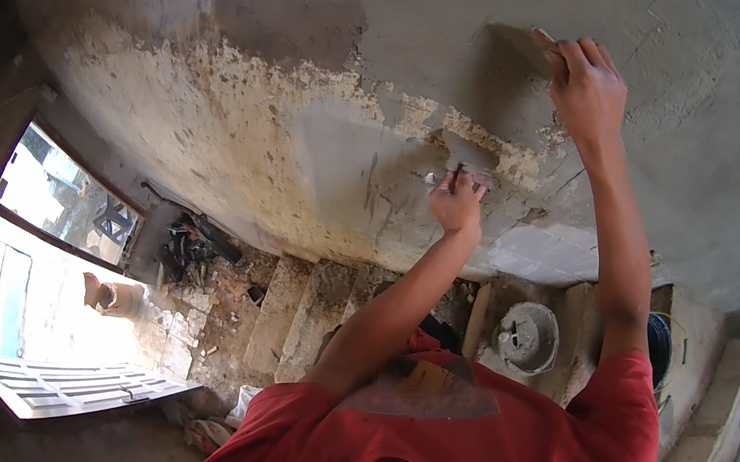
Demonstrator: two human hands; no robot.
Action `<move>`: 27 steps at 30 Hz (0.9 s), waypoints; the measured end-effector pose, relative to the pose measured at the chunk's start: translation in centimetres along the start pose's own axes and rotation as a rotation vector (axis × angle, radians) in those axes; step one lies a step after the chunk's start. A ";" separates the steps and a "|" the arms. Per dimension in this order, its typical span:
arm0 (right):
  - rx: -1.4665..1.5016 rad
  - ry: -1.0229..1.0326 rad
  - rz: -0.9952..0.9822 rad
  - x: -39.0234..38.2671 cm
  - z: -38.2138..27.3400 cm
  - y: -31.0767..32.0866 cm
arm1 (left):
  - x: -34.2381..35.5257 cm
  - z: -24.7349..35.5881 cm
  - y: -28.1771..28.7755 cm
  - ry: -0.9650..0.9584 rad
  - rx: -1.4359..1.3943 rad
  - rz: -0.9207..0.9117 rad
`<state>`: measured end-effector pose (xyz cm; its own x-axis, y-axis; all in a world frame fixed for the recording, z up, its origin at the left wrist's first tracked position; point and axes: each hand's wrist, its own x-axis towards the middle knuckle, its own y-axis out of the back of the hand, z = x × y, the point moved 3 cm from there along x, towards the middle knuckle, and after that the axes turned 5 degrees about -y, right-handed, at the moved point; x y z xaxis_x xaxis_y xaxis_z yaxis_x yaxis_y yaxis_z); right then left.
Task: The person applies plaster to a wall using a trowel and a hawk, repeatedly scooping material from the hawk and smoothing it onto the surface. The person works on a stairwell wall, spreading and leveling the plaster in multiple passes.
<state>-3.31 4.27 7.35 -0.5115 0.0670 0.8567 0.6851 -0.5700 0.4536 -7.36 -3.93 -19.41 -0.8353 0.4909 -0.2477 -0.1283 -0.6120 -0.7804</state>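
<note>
My right hand (588, 84) is raised high and grips a flat plastering trowel (521, 46) pressed against the grey plastered wall (332, 107). Lower and to the left, my left hand (457, 199) holds a smaller putty knife (467, 152) loaded with grey plaster, its blade up against the wall. Around both tools the wall has smooth fresh grey patches and rough pale flaking areas. My red sleeves fill the lower part of the view.
A round bucket (526, 337) with plaster residue stands on a ledge below my arms. Concrete steps (308, 309) with rubble and tools (191, 245) lie lower left. An open window (67, 200) with a shutter (70, 386) is at the left.
</note>
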 end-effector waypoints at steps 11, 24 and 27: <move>0.046 0.163 -0.445 -12.9 -5.7 -7.7 | 1.1 -1.3 2.1 0.045 0.083 0.042; -0.035 0.167 0.215 8.8 2.5 4.3 | 1.7 -1.5 1.7 -0.042 -0.016 0.038; -0.024 0.092 0.231 8.8 2.3 6.2 | 1.9 -1.2 2.5 -0.048 0.005 0.045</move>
<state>-2.40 3.17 18.28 -0.3885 -0.1414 0.9105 0.7772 -0.5812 0.2414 -8.59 -3.77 -22.48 -0.8650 0.4323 -0.2547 -0.0924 -0.6362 -0.7660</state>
